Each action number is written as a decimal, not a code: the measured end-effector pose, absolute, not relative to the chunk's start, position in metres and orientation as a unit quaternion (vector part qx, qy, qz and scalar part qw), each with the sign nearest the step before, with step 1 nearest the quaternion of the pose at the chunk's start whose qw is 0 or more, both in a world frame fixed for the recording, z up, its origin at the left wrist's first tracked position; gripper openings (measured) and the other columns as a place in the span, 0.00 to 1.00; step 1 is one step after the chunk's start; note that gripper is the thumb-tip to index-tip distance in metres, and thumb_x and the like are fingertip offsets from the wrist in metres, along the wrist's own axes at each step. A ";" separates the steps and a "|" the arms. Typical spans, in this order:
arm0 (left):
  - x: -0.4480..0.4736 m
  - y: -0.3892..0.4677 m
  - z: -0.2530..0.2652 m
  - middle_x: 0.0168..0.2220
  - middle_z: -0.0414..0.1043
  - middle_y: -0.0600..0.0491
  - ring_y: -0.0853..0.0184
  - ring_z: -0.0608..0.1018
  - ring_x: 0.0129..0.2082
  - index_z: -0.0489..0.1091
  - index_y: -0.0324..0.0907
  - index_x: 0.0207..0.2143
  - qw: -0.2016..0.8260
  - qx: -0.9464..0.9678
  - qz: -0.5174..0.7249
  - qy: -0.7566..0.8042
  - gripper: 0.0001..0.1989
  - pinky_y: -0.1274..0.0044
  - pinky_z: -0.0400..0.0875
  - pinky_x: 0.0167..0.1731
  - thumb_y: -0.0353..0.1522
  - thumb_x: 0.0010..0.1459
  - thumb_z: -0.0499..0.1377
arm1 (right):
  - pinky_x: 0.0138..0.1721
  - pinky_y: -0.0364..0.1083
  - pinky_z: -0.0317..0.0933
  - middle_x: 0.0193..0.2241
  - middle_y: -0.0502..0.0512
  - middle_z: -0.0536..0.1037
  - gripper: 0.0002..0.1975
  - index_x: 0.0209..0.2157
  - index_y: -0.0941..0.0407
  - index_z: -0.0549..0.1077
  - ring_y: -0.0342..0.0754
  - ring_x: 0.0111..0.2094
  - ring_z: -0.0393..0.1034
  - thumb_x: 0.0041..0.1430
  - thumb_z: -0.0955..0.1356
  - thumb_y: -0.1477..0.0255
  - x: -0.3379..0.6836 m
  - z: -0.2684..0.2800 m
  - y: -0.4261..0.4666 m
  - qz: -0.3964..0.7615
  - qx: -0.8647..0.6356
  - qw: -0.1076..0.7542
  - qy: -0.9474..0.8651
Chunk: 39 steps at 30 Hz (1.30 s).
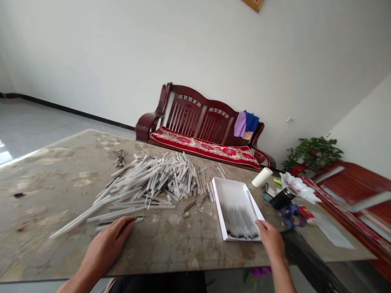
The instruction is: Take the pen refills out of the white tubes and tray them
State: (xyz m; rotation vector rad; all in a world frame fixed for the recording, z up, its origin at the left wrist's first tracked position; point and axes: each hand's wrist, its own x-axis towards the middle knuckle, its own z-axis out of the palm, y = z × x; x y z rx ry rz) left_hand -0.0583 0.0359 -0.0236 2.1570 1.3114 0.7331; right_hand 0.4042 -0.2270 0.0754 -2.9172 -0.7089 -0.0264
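My left hand (108, 242) lies low over the table edge of the pile, its fingers pressed together over a slim stick with a dark end (139, 219). My right hand (272, 238) is closed at the near right corner of a shallow white box (231, 188), and a slim stick in a pale sleeve (252, 206) rises from its fingers. A row of similar slim sticks (240, 219), dark at their near ends, fills the near half of the box. Left of it spreads a large heap of white and clear slim tubes (161, 175).
Dark eyeglasses (121, 158) lie beyond the heap on the patterned table (70, 171). Right of the box are a white roll (262, 177), a black flask (282, 198), a flower-shaped white dish (301, 187) and a paper sheet (332, 232). A wooden bench (198, 118) stands behind.
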 end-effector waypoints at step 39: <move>-0.050 0.015 -0.009 0.36 0.78 0.55 0.64 0.81 0.36 0.76 0.51 0.38 0.251 0.811 0.313 0.426 0.11 0.77 0.73 0.37 0.36 0.64 0.52 | 0.47 0.54 0.69 0.52 0.56 0.72 0.16 0.52 0.55 0.70 0.52 0.48 0.71 0.66 0.68 0.64 0.266 0.069 -0.046 0.071 -0.826 0.194 -0.524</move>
